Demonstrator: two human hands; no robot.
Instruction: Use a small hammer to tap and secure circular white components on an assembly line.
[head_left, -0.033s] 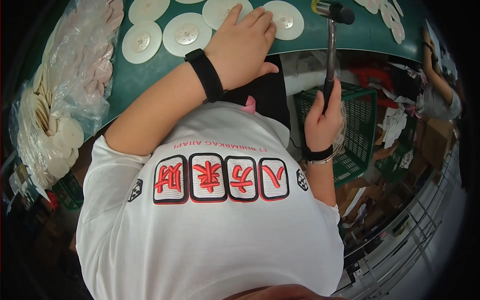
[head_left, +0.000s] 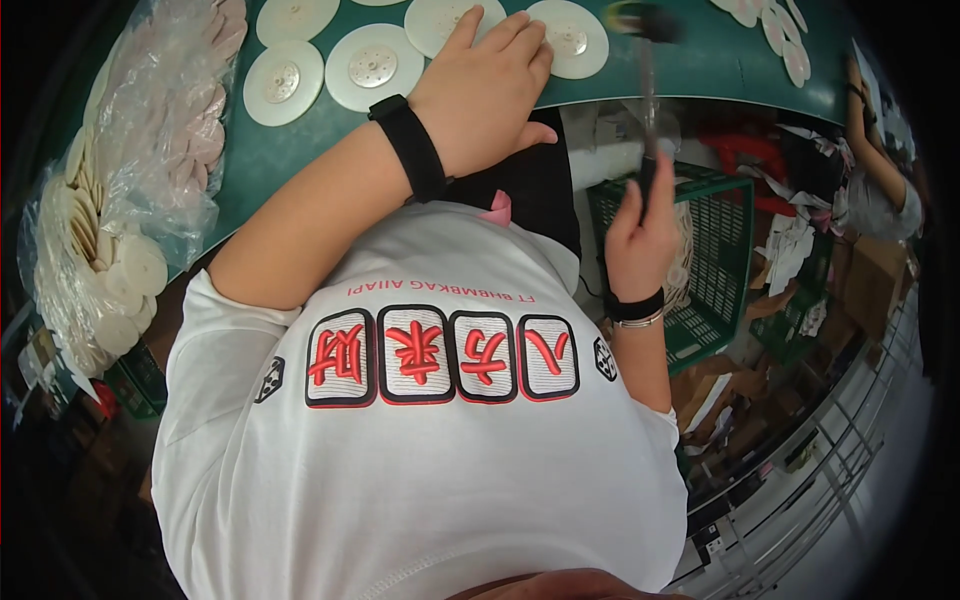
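Note:
My left hand (head_left: 485, 105) lies palm down at the near edge of the green table, thumb out and fingers stretched. Its fingertips rest over a round whitish disc (head_left: 424, 32), partly hidden by the hand. To its right is another disc (head_left: 568, 42) with a smaller clear round piece at its centre. A similar disc (head_left: 374, 68) sits on the left. My right hand (head_left: 642, 240) is closed around the dark grip of a hammer (head_left: 649, 95), held upright beyond the table edge. The hammer's head is smeared by motion over the tabletop.
Clear plastic bags (head_left: 150, 130) full of pale discs cover the table's left end. More discs (head_left: 785, 40) lie at the far right. Below the edge stands a green crate (head_left: 725, 240), near cardboard and paper scraps. Another person's arm (head_left: 880, 155) reaches in at the right.
The hammer has swung slightly to the left and its head is now blurred. My right hand has shifted a little left with it; my left hand stays where it was.

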